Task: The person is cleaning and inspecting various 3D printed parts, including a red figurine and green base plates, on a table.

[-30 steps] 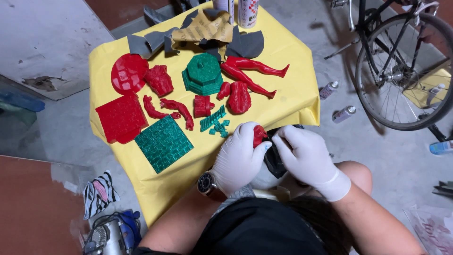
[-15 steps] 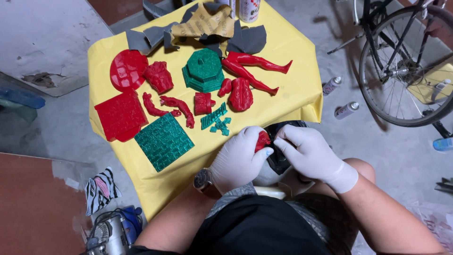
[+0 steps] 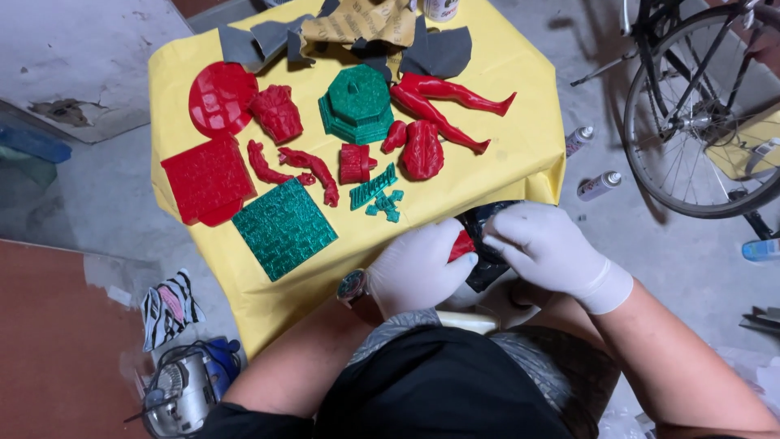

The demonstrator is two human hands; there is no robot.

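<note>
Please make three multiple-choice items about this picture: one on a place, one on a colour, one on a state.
1. Where does the green tile lie?
A. on the yellow cloth
B. on the floor
C. in a hand

2. What colour is the small part between the hands?
A. green
B. red
C. grey

3. How are the hands?
A. bare
B. gloved
C. resting apart on the cloth

Answers:
1 A, the tile rests flat on the cloth.
2 B, red shows between the fingers.
3 B, the left hand and right hand wear white gloves.
</note>
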